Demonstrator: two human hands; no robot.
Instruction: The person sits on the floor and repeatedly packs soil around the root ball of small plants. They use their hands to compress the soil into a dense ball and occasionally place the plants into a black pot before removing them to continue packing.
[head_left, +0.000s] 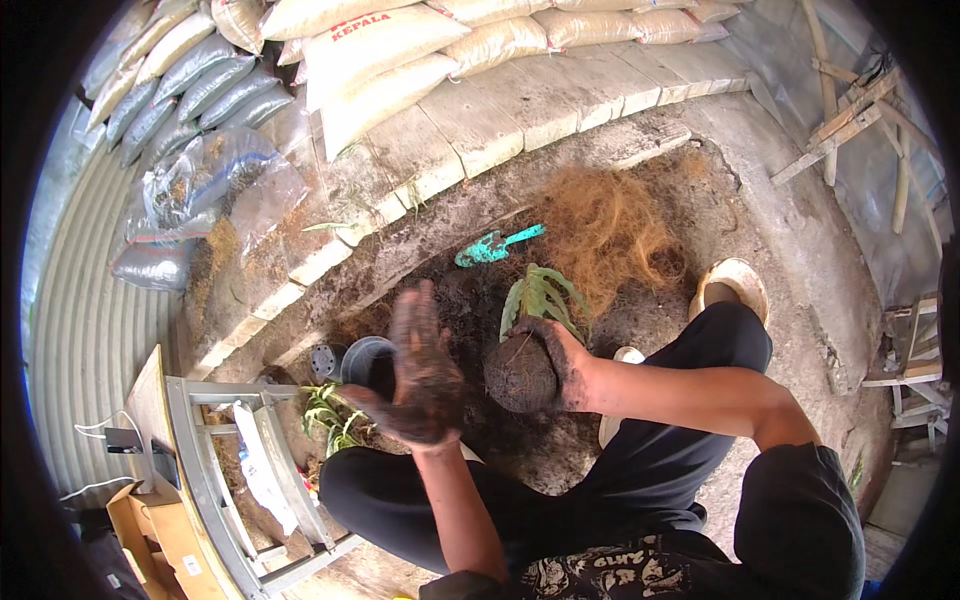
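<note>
My right hand (562, 364), dark with soil, grips a round root ball (521, 375) wrapped in dark fibre. Green lobed leaves (541, 296) stick out from its far side. Left of it, my left hand (424, 367) is raised, soil-covered and slightly blurred, with its fingers apart and nothing in it. Beyond the hands a turquoise hand trowel (491, 248) lies on dark soil (461, 289). A heap of brown coconut fibre (611, 232) is spread right of the trowel. Partly behind my left hand stands a dark plastic pot (367, 360), beside a smaller pot with holes (327, 361).
Another leafy plant (330, 420) sits near my left knee, by a metal-framed table (225, 390) and an open cardboard box (161, 536). Stacked filled sacks (390, 97) rest behind a concrete ledge (480, 139). Plastic bags (202, 187) lie upper left. Wooden pieces (840, 135) lean upper right.
</note>
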